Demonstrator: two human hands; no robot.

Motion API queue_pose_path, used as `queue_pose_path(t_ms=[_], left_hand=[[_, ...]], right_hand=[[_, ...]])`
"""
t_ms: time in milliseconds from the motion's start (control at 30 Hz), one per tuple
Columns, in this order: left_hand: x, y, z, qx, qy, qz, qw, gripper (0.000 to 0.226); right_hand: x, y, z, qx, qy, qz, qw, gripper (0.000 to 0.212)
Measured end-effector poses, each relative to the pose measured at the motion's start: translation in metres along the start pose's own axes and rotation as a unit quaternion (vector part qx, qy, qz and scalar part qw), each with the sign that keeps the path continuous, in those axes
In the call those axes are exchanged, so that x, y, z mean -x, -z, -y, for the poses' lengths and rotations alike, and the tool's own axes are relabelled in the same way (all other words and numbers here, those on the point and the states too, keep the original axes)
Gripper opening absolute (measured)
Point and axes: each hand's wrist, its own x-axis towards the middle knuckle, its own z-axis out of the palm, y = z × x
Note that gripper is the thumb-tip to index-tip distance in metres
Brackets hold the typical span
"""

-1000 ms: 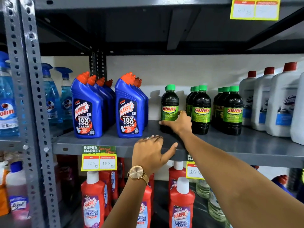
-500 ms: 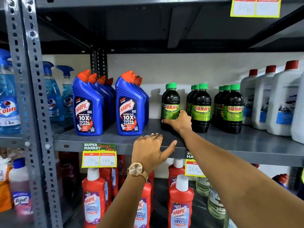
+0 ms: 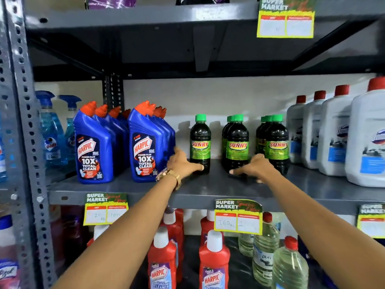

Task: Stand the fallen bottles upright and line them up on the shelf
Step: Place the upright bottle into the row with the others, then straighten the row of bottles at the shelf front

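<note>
Now both hands were up on the grey shelf (image 3: 208, 190), which was different from half a second before, when the left hand rested on the front edge of the shelf and only the right hand reached in. The left hand (image 3: 183, 161), with a gold watch (image 3: 168, 174) on the wrist, had moved to the base of the single Sunny bottle (image 3: 200, 143); its fingers lay partly open and touched the bottle low on its left side, without closing around it. The right hand (image 3: 253, 166) had left that bottle and was now at the foot of the middle group of Sunny bottles (image 3: 237, 144), the fingers spread loosely and pointing left, holding nothing that I could see. All the dark bottles with green caps stood upright on the shelf, the single one apart from the two groups to its right. Blue Harpic bottles (image 3: 145, 142) stood just beside the left hand, and white bottles (image 3: 333, 134) stood at the far right.
</note>
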Motion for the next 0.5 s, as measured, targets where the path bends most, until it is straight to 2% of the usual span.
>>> queue_pose_path(t_ms=[67, 100, 167, 267, 400, 500], left_hand=[[-0.019, -0.006, -0.001, 0.071, 0.055, 0.046, 0.995, 0.131], [-0.027, -0.01, 0.001, 0.09, 0.068, 0.061, 0.992, 0.134], [-0.035, -0.017, 0.006, 0.09, 0.074, 0.077, 0.99, 0.11], [-0.036, -0.025, 0.014, 0.087, 0.031, 0.053, 0.994, 0.067], [-0.031, -0.028, 0.013, 0.047, -0.033, 0.015, 0.998, 0.058], [-0.03, -0.028, 0.013, 0.056, -0.042, 0.014, 0.997, 0.058]], right_hand=[[-0.005, 0.0, 0.001, -0.052, -0.002, 0.031, 0.998, 0.109], [-0.011, -0.001, 0.003, -0.085, 0.003, 0.047, 0.995, 0.112], [-0.021, -0.004, 0.005, -0.113, 0.018, 0.042, 0.993, 0.11], [-0.024, -0.011, 0.004, -0.102, 0.041, -0.013, 0.994, 0.093], [-0.023, -0.018, -0.002, -0.09, 0.058, -0.031, 0.994, 0.09], [-0.025, -0.017, -0.005, -0.079, 0.084, -0.026, 0.993, 0.09]])
